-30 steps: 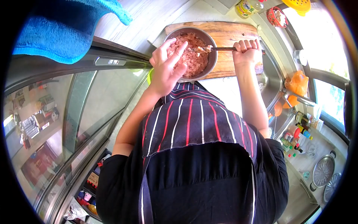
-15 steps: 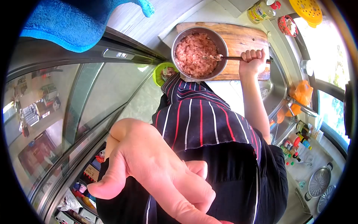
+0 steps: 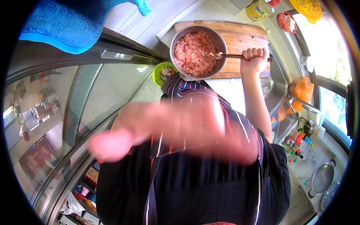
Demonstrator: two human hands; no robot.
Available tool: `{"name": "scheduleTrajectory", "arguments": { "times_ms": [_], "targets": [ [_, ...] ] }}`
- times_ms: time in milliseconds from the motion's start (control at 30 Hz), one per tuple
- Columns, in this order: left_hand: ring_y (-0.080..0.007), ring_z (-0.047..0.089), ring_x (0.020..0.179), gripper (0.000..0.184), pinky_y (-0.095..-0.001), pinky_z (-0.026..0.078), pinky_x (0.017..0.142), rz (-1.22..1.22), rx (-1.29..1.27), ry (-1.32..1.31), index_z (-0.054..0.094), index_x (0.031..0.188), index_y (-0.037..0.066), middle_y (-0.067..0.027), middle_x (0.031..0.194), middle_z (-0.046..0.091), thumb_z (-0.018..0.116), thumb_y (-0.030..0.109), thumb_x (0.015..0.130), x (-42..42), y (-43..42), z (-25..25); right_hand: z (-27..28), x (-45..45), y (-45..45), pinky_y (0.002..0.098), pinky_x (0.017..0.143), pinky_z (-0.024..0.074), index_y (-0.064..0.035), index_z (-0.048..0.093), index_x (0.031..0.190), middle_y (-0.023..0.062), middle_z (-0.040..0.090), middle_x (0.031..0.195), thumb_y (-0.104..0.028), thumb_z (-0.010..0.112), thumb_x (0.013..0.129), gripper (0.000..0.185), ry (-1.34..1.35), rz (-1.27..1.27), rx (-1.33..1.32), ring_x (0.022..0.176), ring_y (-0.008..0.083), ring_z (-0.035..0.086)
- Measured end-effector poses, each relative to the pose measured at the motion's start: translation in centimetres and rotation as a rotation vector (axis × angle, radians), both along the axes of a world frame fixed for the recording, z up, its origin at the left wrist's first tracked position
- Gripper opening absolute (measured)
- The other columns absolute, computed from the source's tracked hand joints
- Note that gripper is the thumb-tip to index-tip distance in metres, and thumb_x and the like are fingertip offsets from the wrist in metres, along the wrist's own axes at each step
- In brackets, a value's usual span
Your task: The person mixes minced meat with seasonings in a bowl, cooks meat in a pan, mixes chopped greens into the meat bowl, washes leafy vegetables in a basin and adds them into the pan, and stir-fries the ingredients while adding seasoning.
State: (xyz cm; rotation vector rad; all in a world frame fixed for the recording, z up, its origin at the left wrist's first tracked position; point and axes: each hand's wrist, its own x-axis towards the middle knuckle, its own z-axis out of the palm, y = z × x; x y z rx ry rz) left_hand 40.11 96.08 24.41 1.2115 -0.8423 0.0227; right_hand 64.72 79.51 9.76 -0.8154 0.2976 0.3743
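A metal pot of pink minced meat stands on a wooden cutting board. My right hand is closed around dark chopsticks, whose tips reach over the pot's right side with bits of meat stuck to them. My left hand is raised close to the camera, in front of the striped apron. It is smeared by motion, so its fingers cannot be told apart, and it is away from the pot.
A green bowl sits low at the pot's left. The sink lies right of the board, with an orange bag beyond it. Glass door panels and a blue towel are at the left. Bottles stand at right.
My left hand has left the pot and come up near the camera, then shifted slightly upward in view. My right hand stays closed on the chopsticks.
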Motion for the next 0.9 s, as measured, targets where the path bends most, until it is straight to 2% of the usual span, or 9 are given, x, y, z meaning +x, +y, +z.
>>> {"name": "scheduleTrajectory", "arguments": {
  "times_ms": [33, 67, 133, 200, 267, 367, 767, 867, 900],
  "targets": [
    [-0.0228, 0.042, 0.085, 0.089, -0.0364, 0.027, 0.083, 0.257, 0.354, -0.064, 0.044, 0.135, 0.001, -0.0134, 0.099, 0.047, 0.02, 0.071, 0.086, 0.3, 1.5, -4.0, 0.0, 0.1, 0.0, 0.0282, 0.044, 0.0161, -0.0163, 0.031, 0.061, -0.0037, 0.02, 0.051, -0.029, 0.04, 0.096, 0.039, 0.016, -0.014, -0.002, 0.045, 0.0113, 0.014],
    [-0.0214, 0.038, 0.087, 0.083, -0.035, 0.026, 0.085, 0.513, 0.707, -0.131, 0.043, 0.138, 0.007, -0.0096, 0.097, 0.043, 0.024, 0.07, 0.087, 1.7, 2.6, -5.3, 0.1, 0.3, 0.0, 0.028, 0.044, 0.0164, -0.0162, 0.032, 0.061, -0.0038, 0.021, 0.051, -0.029, 0.04, 0.096, 0.038, 0.032, -0.028, -0.003, 0.045, 0.0113, 0.015],
    [-0.0201, 0.041, 0.088, 0.076, -0.0356, 0.026, 0.083, 0.955, 0.915, 0.015, 0.049, 0.135, 0.009, -0.0072, 0.093, 0.044, 0.029, 0.067, 0.09, 2.0, 1.6, -6.1, 0.4, 0.3, 0.1, 0.0278, 0.044, 0.0168, -0.0162, 0.033, 0.062, -0.0038, 0.021, 0.052, -0.029, 0.039, 0.096, 0.038, 0.053, -0.035, -0.024, 0.045, 0.0113, 0.016],
    [-0.0223, 0.042, 0.095, 0.067, -0.0385, 0.025, 0.081, 0.948, 1.007, 0.224, 0.047, 0.137, 0.017, -0.0088, 0.098, 0.042, 0.035, 0.063, 0.09, 2.8, -0.4, -6.3, 0.8, 0.3, 0.0, 0.0275, 0.044, 0.0174, -0.0162, 0.033, 0.062, -0.0039, 0.022, 0.052, -0.029, 0.039, 0.096, 0.037, 0.088, -0.042, -0.038, 0.045, 0.0114, 0.017],
    [-0.025, 0.041, 0.1, 0.055, -0.0427, 0.031, 0.086, 1.038, 1.24, 0.123, 0.044, 0.137, 0.032, -0.0139, 0.11, 0.045, 0.042, 0.058, 0.089, 2.6, -0.4, -11.1, 1.0, 0.4, 0.2, 0.0272, 0.044, 0.0181, -0.0163, 0.033, 0.062, -0.004, 0.023, 0.053, -0.028, 0.038, 0.096, 0.037, 0.131, -0.05, -0.034, 0.045, 0.0115, 0.017],
    [-0.022, 0.04, 0.103, 0.055, -0.0393, 0.027, 0.085, 1.053, 1.382, 0.132, 0.045, 0.137, 0.032, -0.0073, 0.113, 0.045, 0.046, 0.056, 0.088, 2.8, -0.8, -13.6, 1.1, 0.3, 0.2, 0.027, 0.044, 0.0187, -0.0165, 0.033, 0.062, -0.0038, 0.023, 0.053, -0.028, 0.038, 0.096, 0.036, 0.154, -0.046, -0.009, 0.045, 0.0114, 0.018],
    [-0.0219, 0.039, 0.103, 0.06, -0.0429, 0.031, 0.087, 1.071, 1.489, 0.084, 0.04, 0.14, 0.033, -0.0049, 0.117, 0.043, 0.049, 0.056, 0.085, 2.9, -1.1, -15.8, 1.3, 0.0, 0.4, 0.0272, 0.043, 0.0181, -0.0165, 0.033, 0.061, -0.0035, 0.022, 0.052, -0.028, 0.039, 0.095, 0.037, 0.195, -0.014, 0.073, 0.044, 0.0114, 0.018],
    [-0.0211, 0.04, 0.1, 0.065, -0.0396, 0.031, 0.088, 1.077, 1.453, 0.056, 0.038, 0.142, 0.027, -0.0056, 0.117, 0.043, 0.045, 0.059, 0.086, 2.8, -0.8, -15.1, 1.4, -0.2, 0.8, 0.0274, 0.043, 0.0178, -0.0166, 0.033, 0.061, -0.0035, 0.023, 0.052, -0.029, 0.039, 0.096, 0.037, 0.183, -0.034, 0.055, 0.044, 0.0114, 0.018],
    [-0.0196, 0.04, 0.098, 0.069, -0.0366, 0.031, 0.085, 0.98, 1.157, 0.168, 0.036, 0.143, 0.024, -0.0054, 0.114, 0.044, 0.04, 0.063, 0.086, 2.7, -0.5, -14.5, 1.3, -0.3, 0.8, 0.0275, 0.044, 0.0179, -0.0167, 0.033, 0.061, -0.0036, 0.023, 0.052, -0.029, 0.04, 0.096, 0.037, 0.158, -0.026, 0.046, 0.044, 0.0114, 0.018]
  ]
}}
